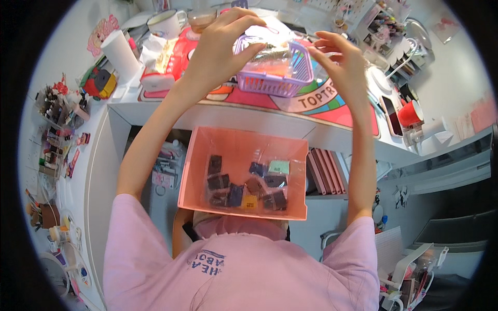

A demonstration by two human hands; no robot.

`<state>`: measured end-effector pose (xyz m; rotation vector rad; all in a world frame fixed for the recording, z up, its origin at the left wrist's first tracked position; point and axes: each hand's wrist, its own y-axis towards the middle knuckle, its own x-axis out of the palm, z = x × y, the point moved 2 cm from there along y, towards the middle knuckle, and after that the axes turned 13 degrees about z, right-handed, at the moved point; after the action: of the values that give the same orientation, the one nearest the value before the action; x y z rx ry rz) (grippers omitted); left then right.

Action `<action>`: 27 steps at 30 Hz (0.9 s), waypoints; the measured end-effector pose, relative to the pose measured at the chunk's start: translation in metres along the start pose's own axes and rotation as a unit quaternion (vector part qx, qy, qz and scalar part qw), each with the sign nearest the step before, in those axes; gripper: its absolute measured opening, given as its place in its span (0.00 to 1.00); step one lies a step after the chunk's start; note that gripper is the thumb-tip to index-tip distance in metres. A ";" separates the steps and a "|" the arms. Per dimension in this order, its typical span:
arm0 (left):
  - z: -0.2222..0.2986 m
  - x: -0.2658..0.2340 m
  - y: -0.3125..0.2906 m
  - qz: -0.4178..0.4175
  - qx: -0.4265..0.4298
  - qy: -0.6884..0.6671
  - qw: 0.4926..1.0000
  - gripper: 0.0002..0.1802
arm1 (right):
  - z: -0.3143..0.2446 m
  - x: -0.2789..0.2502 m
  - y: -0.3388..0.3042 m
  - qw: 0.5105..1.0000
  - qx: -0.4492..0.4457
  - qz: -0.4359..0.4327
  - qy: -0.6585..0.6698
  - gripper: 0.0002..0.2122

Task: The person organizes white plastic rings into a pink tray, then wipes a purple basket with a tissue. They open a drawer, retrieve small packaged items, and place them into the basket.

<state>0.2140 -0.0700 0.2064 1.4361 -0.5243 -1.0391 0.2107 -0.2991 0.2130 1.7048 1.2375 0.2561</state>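
Observation:
A purple slatted basket [272,88] stands on the desk with clear plastic packets [267,59] inside, one showing something orange. My left hand [224,46] is over its left rim, thumb and fingers apart. The thumb tip reaches to the packets; whether it touches them I cannot tell. Just off the basket's right rim is my right hand [340,59], its fingers loosely bent and spread, holding nothing that I can see. Below, at my lap, a coral-pink bin [249,137] holds several small wrapped packets, mostly dark, plus a mint-green packet [278,167] and a yellow packet [250,202].
Under the basket lies a colourful desk mat [358,115]. A red-and-white tissue box [161,75] and a white paper roll [120,54] stand at left. At right are a phone [391,116] and a red cup [411,113]. Books [328,172] fill a shelf below.

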 end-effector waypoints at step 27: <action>0.055 -0.009 -0.109 -0.306 -0.342 -0.236 0.857 0.04 | -0.023 0.012 -0.122 0.925 0.148 -0.332 0.109 0.09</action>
<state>0.1353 -0.0733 0.1123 0.6862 0.0173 -1.8853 0.1266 -0.2752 0.1233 1.4168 2.0229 -0.1663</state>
